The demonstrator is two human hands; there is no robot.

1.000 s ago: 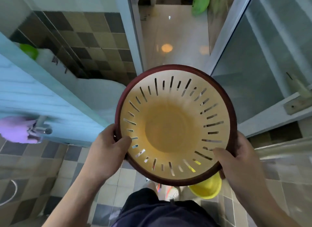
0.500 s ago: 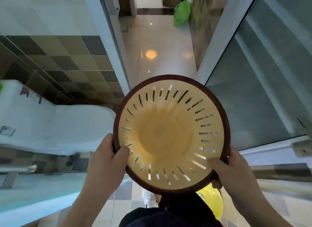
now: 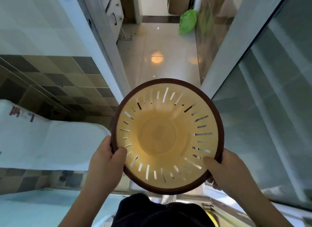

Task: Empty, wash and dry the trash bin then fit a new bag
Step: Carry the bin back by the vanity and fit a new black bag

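Item: round yellow plastic trash bin with slotted wall and dark brown rim (image 3: 167, 135), held mouth-up toward the camera, interior bare of rubbish and of any bag; wetness cannot be told. Grip, left: left hand (image 3: 105, 160) clasps the rim on its near left side, thumb hooked over the edge into the bin, fingers hidden beneath. Grip, right: right hand (image 3: 226, 169) clasps the near right rim likewise, thumb lying inside against the slots. Change over the last second: the view swings away from the light-blue surface and the purple object seen earlier at left, and now faces the open doorway squarely; the glossy pale hallway floor (image 3: 162, 45) lies beyond the grip, with a tied green plastic bag (image 3: 187, 22) far ahead against the right wall; both hands keep the same hold throughout. A white fixture (image 3: 59, 142) lies left of the left grip, a glass panel (image 3: 270, 108) right of the right grip. Judgement: emptying appears done; the bin is probably being carried out of the tiled room, with drying or fitting the new bag likely next.
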